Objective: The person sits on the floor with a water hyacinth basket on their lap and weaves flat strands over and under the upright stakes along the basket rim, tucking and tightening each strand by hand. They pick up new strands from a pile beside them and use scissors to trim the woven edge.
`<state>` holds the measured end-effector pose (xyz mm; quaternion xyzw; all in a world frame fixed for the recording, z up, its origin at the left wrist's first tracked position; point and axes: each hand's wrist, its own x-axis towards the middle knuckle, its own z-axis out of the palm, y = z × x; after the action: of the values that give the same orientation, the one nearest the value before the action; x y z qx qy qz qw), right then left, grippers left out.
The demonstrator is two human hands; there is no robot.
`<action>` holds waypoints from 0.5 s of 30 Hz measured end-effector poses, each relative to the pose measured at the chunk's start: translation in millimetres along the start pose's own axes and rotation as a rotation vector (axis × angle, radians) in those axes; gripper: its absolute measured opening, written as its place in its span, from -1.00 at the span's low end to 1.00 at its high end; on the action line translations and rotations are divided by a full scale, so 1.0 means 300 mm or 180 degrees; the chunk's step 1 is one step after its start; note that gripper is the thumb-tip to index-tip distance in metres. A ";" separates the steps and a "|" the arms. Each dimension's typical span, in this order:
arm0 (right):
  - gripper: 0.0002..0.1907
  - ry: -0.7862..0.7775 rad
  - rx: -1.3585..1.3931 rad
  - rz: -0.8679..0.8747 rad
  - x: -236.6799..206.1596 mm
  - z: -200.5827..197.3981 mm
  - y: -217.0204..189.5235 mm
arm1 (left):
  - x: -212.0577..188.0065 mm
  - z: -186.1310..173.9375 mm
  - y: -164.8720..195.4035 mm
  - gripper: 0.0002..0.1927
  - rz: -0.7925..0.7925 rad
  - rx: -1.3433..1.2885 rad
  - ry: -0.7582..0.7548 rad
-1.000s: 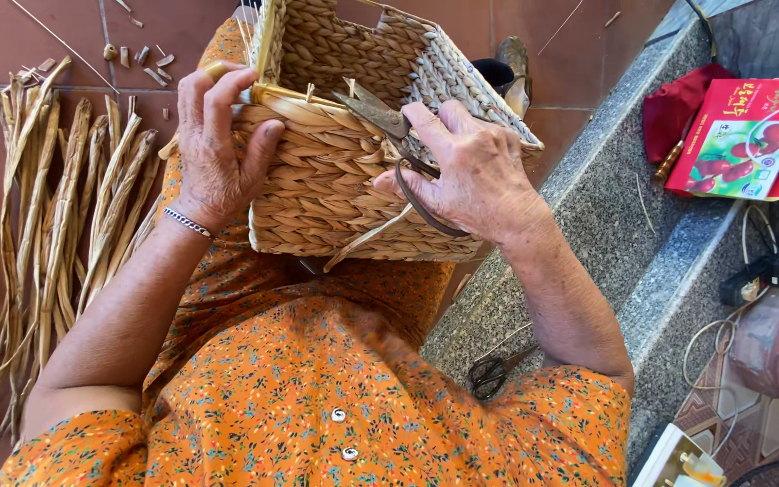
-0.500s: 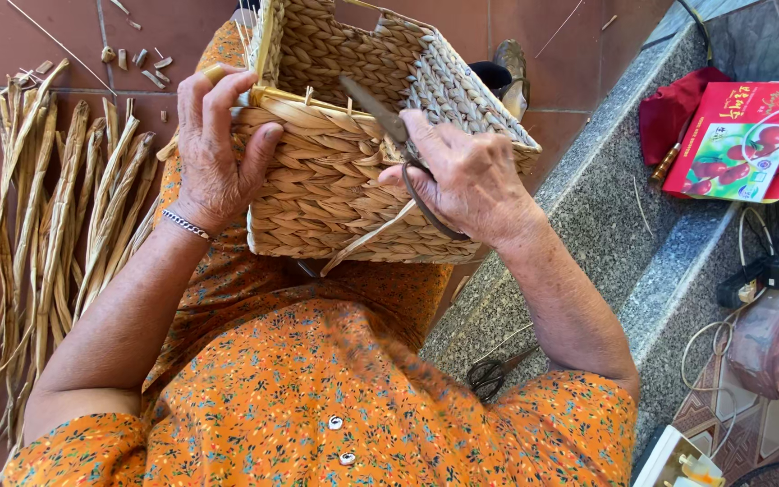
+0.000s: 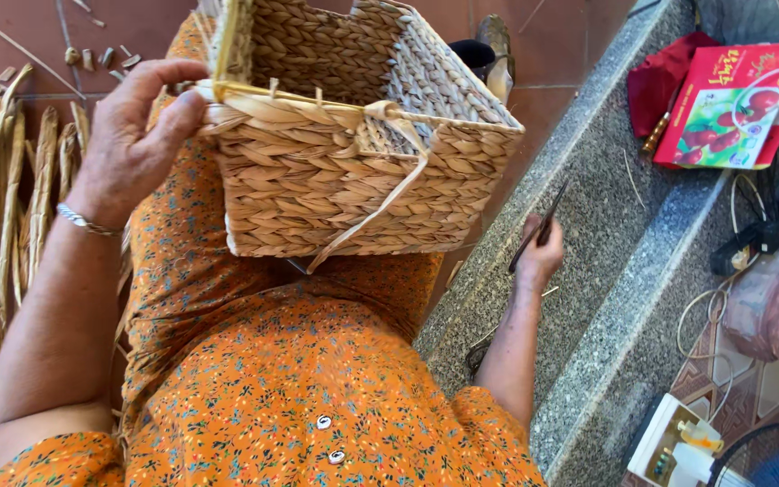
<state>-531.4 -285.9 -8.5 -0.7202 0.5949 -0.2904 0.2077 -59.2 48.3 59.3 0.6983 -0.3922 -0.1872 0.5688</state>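
A rectangular woven straw basket (image 3: 344, 171) rests on my lap, with a loose pale strand hanging down its front. My left hand (image 3: 132, 144) grips the basket's left rim corner; a thin bracelet circles that wrist. My right hand (image 3: 541, 257) is off the basket, low on the right over the grey stone step (image 3: 606, 225), and holds dark scissors (image 3: 538, 227) whose blades point up and to the right.
Dried reed strips (image 3: 11, 207) lie on the red tile floor at left. A red printed box (image 3: 732, 104) sits on red cloth (image 3: 664, 77) on the step. Cables, a pinkish bag (image 3: 773, 307) and a small white box (image 3: 678, 442) are at right.
My right hand left the basket's rim and dropped to the right onto the stone step, carrying the scissors. The basket now shows its whole front; my left hand keeps its grip.
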 end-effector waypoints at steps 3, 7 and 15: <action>-0.52 0.0246 -0.1036 0.0759 -0.107 -0.051 0.218 | 0.021 -0.005 0.036 -0.71 -0.0373 -0.0384 -0.0126; -0.43 0.0169 -0.1935 0.1579 -0.277 -0.113 0.324 | 0.020 -0.014 0.076 -0.75 0.0784 0.1390 0.0136; -0.20 0.0113 -0.1663 0.1965 -0.374 -0.092 0.304 | 0.008 -0.025 0.095 -0.88 0.0199 0.0719 -0.0004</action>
<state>-630.6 -193.6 -66.0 -0.5312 0.8404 -0.0657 0.0848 -61.9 50.0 88.8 0.7453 -0.4327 -0.1244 0.4918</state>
